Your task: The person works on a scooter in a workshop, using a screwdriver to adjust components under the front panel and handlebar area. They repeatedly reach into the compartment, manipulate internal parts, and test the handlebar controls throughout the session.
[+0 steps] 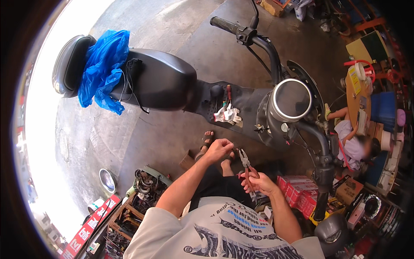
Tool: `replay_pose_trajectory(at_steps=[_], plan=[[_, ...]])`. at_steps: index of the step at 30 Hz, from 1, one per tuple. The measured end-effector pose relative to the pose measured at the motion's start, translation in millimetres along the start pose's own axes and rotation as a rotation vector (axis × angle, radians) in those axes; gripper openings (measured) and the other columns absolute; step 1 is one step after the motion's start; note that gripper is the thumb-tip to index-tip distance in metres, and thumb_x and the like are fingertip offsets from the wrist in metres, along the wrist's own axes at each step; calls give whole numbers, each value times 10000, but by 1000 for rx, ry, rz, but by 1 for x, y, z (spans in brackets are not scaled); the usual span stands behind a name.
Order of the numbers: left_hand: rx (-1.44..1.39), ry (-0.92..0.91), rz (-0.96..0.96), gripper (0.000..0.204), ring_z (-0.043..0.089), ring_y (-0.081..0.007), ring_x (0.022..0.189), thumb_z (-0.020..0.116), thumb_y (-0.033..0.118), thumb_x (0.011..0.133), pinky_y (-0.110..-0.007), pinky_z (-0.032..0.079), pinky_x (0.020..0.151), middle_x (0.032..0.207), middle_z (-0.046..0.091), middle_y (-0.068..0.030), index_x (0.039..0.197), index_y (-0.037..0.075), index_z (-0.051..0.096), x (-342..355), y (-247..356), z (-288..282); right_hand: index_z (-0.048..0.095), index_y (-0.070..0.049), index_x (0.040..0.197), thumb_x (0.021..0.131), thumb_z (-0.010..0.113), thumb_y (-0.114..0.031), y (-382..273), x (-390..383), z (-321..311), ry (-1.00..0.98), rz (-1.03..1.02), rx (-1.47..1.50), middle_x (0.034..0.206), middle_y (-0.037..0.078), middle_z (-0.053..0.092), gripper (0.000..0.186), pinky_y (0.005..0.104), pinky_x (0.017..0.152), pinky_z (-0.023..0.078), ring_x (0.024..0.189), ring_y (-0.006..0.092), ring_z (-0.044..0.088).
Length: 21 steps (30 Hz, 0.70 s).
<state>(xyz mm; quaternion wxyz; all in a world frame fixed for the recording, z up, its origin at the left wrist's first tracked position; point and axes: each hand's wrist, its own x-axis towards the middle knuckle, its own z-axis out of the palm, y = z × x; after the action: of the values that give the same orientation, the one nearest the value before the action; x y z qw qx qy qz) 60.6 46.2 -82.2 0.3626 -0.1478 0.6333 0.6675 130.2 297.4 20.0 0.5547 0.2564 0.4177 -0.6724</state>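
My right hand is wrapped round the red handles of a pair of pliers, whose metal jaws point up and away from me. Just left of the jaws, my left hand is closed in a pinch. Something small and pale shows at its fingertips, too small to name. Both hands are over my lap, in front of a dark electric scooter standing crosswise. On the scooter's footboard lie white work gloves and a screwdriver with a red-brown handle.
A blue plastic bag and black cable drape over the scooter's seat. Its handlebar reaches toward my right side. Red boxes stack at my right; a crate of parts stands at my left. A person sits at the far right beside a table.
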Motion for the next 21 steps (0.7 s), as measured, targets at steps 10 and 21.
replay_pose_trajectory(at_steps=[10,21], plan=[[350,530,-268,267,698,-235,788,590,315,882,-370,529,760,770,713,-92,926,70,688,190,-161,-112,457,-19,1308,961,504,-170,50,109,-9,388,83,66,1015,134,636,382,337,743,571,854,205,656],[379,604,-312,262,664,-317,963,589,274,891,-398,514,855,997,696,-167,1024,66,679,315,-198,-159,529,1,1168,935,506,-64,58,252,-49,596,85,60,763,55,565,242,278,536,527,557,106,547]])
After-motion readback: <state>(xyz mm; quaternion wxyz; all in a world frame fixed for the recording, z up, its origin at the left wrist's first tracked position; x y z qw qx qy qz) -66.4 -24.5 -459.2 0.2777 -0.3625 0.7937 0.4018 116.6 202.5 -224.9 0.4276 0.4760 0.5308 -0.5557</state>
